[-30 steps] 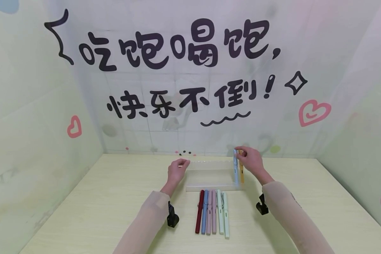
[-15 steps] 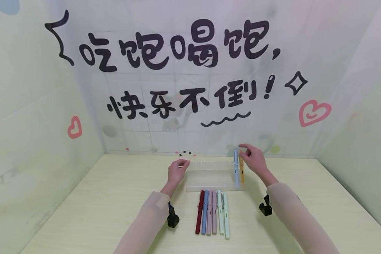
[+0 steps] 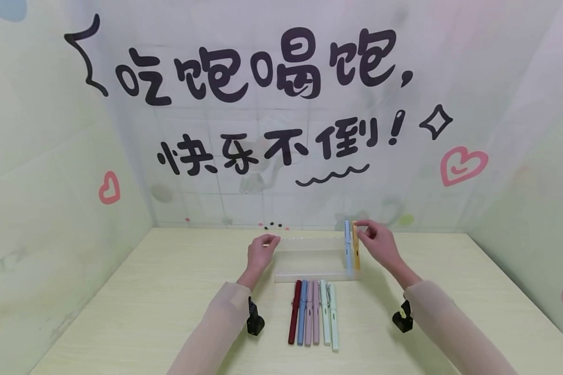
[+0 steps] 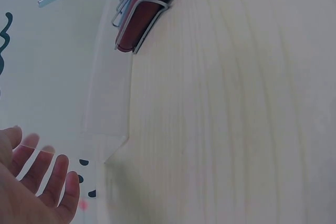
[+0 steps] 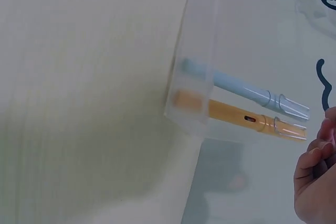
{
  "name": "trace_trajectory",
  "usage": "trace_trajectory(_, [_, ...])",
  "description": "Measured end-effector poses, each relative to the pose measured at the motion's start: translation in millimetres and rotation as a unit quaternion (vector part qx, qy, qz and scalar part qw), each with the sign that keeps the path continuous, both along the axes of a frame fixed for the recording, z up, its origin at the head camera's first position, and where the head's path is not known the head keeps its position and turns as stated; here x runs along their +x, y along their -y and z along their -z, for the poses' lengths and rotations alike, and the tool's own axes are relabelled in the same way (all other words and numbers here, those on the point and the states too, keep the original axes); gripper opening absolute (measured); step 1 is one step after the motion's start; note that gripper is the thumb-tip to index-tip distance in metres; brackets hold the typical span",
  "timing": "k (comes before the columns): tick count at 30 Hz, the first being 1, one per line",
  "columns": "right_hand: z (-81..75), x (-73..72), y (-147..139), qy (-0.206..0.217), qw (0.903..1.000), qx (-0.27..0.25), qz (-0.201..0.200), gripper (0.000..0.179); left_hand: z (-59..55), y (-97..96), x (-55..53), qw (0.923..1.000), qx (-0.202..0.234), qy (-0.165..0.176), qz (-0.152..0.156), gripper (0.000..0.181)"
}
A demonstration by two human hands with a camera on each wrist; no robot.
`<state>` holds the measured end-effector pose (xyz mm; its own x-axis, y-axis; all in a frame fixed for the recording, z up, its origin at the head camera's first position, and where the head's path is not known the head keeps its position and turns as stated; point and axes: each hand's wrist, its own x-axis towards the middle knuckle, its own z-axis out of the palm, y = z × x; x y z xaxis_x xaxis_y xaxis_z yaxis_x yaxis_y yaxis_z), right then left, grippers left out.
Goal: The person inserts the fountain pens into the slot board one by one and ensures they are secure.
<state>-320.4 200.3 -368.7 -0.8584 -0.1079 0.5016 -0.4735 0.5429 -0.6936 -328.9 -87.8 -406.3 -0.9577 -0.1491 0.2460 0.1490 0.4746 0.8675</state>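
A translucent pen stand (image 3: 309, 277) sits on the table with a light blue pen (image 3: 348, 245) and an orange pen (image 3: 356, 247) upright at its right end. My left hand (image 3: 261, 252) pinches the stand's upper left corner; in the left wrist view several of its fingers (image 4: 54, 182) lie against the clear panel. Beside the orange pen's top is my right hand (image 3: 377, 242), its fingers loosely bent and holding nothing. The right wrist view shows a small gap between those fingers (image 5: 326, 129) and the orange pen's clip end.
In front of the stand lie several pens side by side: a dark red pen (image 3: 294, 312), a blue pen (image 3: 302, 312), two mauve pens (image 3: 316, 312) and two pale green pens (image 3: 334, 317). A printed wall sheet (image 3: 244, 208) stands close behind the stand.
My right hand has left the light blue pen's top and moved right, up off the pens, then down beside the orange pen. Left hand and stand stay put.
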Motion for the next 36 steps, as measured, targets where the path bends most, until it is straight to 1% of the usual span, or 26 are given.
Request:
trace_trajectory(4, [10.8, 8.9, 7, 0.024, 0.9994, -0.002, -0.023, 0.017, -0.1, 0.1, -0.2, 1.0000, 0.002, 0.003, 0.001, 0.025])
trace_trajectory(8, [22.3, 18.6, 13, 0.059, 0.9963, 0.011, -0.061, 0.015, -0.1, 0.0, -0.3, 1.0000, 0.003, 0.001, 0.001, 0.024])
trace_trajectory(11, [29.4, 26.2, 17, 0.082, 0.9914, 0.031, -0.097, 0.016, -0.1, -0.1, -0.1, 1.0000, 0.003, 0.000, 0.001, 0.024])
trace_trajectory(12, [27.4, 31.7, 19, 0.092, 0.9892, 0.039, -0.107, 0.016, -0.2, -0.1, -0.1, 1.0000, 0.002, 0.000, 0.001, 0.024])
trace_trajectory(15, [34.2, 37.1, 22, 0.112, 0.9823, 0.065, -0.136, 0.017, -0.1, 0.0, -0.5, 1.0000, 0.001, 0.002, 0.000, 0.025])
trace_trajectory(17, [38.4, 39.5, 23, 0.126, 0.9775, 0.083, -0.148, 0.015, -0.2, 0.0, -0.8, 1.0000, 0.001, 0.003, 0.000, 0.025])
trace_trajectory(18, [39.9, 40.6, 24, 0.133, 0.9751, 0.092, -0.151, 0.014, -0.2, 0.1, -0.6, 1.0000, 0.000, 0.003, -0.001, 0.025])
trace_trajectory(19, [45.8, 38.3, 23, 0.135, 0.9732, 0.103, -0.155, 0.014, -0.1, 0.2, -0.3, 1.0000, -0.001, 0.002, -0.001, 0.025])
trace_trajectory(22, [48.5, 41.5, 25, 0.143, 0.9686, 0.122, -0.162, 0.011, 0.0, 0.2, 0.4, 1.0000, -0.002, 0.002, -0.001, 0.025])
trace_trajectory(26, [51.2, 44.9, 26, 0.137, 0.9663, 0.148, -0.160, 0.010, -0.1, 0.2, 0.9, 1.0000, -0.001, 0.003, 0.000, 0.025])
trace_trajectory(31, [54.2, 47.3, 28, 0.131, 0.9623, 0.184, -0.152, 0.017, -1.0, 0.1, 0.7, 1.0000, -0.002, 0.004, 0.000, 0.025])
trace_trajectory(36, [55.7, 48.5, 31, 0.123, 0.9567, 0.217, -0.151, 0.029, -1.2, 0.5, 1.5, 1.0000, -0.001, 0.005, 0.001, 0.025])
